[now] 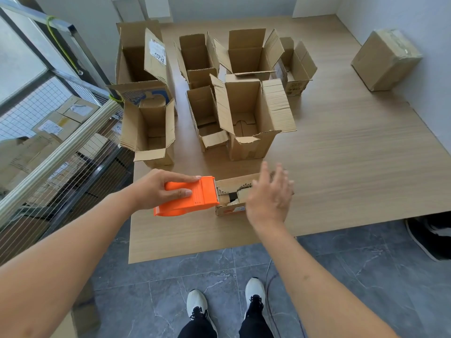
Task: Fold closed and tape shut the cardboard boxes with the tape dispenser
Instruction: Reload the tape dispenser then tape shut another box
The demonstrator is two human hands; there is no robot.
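Observation:
My left hand (158, 189) grips an orange tape dispenser (188, 197), whose front edge meets the left end of a small cardboard box (231, 189) near the table's front edge. The box's top flaps are folded down with a dark gap between them. My right hand (271, 193) hovers over the box's right part with fingers straight and spread, hiding that end. Several open cardboard boxes (244, 118) stand behind with flaps up.
A closed, taped box (386, 59) sits at the far right of the wooden table (353, 167). A metal railing with wire mesh (61, 147) runs along the left. Grey tiled floor and my white shoes (197, 306) lie below the table's front edge.

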